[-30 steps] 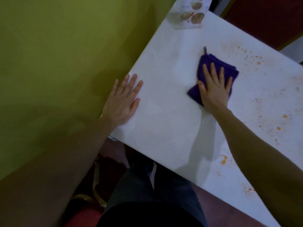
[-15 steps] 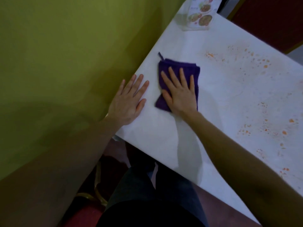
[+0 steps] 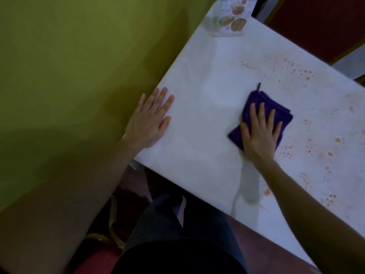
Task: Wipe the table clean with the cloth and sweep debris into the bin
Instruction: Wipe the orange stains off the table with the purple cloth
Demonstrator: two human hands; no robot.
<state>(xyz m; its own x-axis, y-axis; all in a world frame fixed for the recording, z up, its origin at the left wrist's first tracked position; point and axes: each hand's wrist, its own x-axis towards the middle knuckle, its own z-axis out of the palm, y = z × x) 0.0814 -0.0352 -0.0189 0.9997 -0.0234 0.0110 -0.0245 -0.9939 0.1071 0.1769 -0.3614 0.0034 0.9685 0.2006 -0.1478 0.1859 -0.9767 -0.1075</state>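
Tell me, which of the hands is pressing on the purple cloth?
The right hand presses the purple cloth; the left hand lies flat on bare table.

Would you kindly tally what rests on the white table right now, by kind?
Hands: 2, left hand flat on the table, right hand pressing the cloth
Purple cloth: 1
Menu card: 1
Total: 4

White table (image 3: 197,155): cloth (image 3: 276,111), menu card (image 3: 234,18)
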